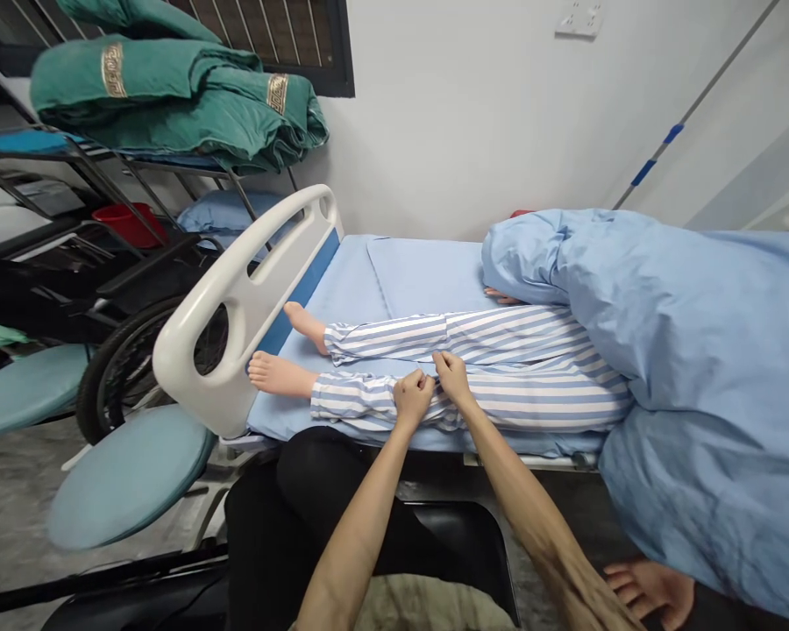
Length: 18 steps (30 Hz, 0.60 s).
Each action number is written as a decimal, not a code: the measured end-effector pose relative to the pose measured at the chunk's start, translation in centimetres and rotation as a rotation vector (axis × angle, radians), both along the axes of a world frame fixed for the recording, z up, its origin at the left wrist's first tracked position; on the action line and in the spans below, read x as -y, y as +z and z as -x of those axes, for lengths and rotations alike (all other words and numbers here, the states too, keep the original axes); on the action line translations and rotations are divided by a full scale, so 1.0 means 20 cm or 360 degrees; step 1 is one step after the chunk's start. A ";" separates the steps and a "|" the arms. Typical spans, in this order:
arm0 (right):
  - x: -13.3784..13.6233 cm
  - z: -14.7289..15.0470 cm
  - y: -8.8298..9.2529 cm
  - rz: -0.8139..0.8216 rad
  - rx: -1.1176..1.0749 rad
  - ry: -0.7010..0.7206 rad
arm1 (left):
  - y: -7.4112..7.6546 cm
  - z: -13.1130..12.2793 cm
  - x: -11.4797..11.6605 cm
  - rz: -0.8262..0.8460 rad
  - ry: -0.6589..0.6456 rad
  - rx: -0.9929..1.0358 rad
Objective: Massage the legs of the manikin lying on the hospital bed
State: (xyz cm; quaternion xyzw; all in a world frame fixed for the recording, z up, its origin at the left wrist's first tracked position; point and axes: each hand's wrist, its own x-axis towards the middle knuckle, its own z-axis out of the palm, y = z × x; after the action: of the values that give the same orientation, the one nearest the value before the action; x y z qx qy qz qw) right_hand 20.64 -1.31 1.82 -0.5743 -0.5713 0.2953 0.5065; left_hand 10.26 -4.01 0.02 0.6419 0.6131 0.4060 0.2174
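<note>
My left hand (413, 399) is closed in a fist over the near leg of a lying figure in blue-and-white striped trousers (539, 399). Just right of it, my right hand (452, 375) is also curled into a fist, close beside the left. Both are at about the shin or knee, against or just above the cloth; no cloth shows pinched in either. Two bare, doll-like feet (282, 374) stick out of the trouser legs at left. A rumpled light-blue quilt (697, 324) covers the upper part of the figure.
A white bed footboard (190, 315) rises at left, beside a wheelchair wheel (122, 377) and round blue-green stool seats (135, 473). Green folded bedding (190, 101) lies behind. One hand (654, 592) shows under the quilt's near edge, and fingertips (501, 296) under its far edge.
</note>
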 end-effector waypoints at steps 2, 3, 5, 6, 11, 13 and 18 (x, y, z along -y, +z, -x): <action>0.00 0.04 0.03 -0.0023 -0.0022 0.0030 | -0.02 0.00 0.02 -0.0029 0.0021 -0.0031; 0.00 0.05 0.03 -0.0030 -0.0029 0.0052 | -0.02 0.00 0.03 -0.0036 0.0029 -0.0040; 0.00 0.09 0.02 -0.0025 -0.0053 0.0084 | -0.04 0.00 0.04 -0.0038 0.0037 -0.0054; 0.00 0.10 0.01 -0.0010 -0.0071 0.0089 | -0.04 0.00 0.04 -0.0045 0.0039 -0.0060; 0.00 0.09 -0.07 0.0059 -0.0211 -0.0008 | -0.06 0.00 0.07 -0.0226 0.0021 -0.0005; 0.00 0.09 -0.08 0.0036 -0.0147 0.0024 | -0.07 0.01 0.09 -0.0306 0.0008 0.0044; 0.04 0.12 -0.06 -0.0006 0.0117 0.0041 | -0.12 0.03 0.17 -0.0364 0.0042 0.0017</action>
State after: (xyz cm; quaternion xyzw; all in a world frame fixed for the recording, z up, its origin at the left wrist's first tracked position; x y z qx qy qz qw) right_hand 18.24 -2.03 0.69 -0.5764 -0.5974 0.2796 0.4824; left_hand 9.73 -7.32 -2.33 0.6522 0.5700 0.4795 0.1408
